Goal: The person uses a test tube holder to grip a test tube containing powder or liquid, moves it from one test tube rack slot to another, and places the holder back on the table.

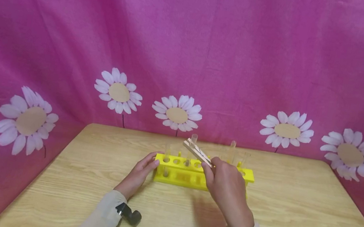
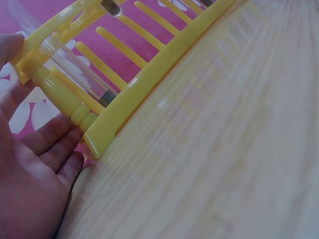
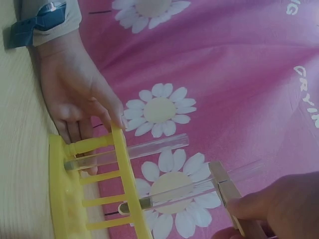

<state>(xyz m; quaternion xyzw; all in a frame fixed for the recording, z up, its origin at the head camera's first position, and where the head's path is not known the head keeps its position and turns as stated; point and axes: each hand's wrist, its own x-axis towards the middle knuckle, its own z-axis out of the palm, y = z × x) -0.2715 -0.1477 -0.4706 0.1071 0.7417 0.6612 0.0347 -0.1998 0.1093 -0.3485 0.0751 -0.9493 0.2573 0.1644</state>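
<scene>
My left hand [image 1: 138,173] holds the left end of a yellow test tube rack [image 1: 179,183], thumb on the top plate and fingers behind the end post [image 2: 65,97]. In my right hand [image 1: 227,187] is a wooden test tube clamp [image 1: 197,152], gripped by its handle end. The clamp's jaws are around the upper part of a clear test tube [image 3: 174,194] with dark matter at its bottom. That tube's lower end pokes just below the top plate, through a hole. Another test tube [image 3: 99,159] with a little dark matter stands in the leftmost hole.
Two more clear tubes, one of them a taller tube [image 1: 231,151], stand toward the rack's right end, partly behind my right hand. The rack stands on a wood-grain table [image 1: 89,178]. Behind hangs a magenta cloth [image 1: 211,55] with white daisies.
</scene>
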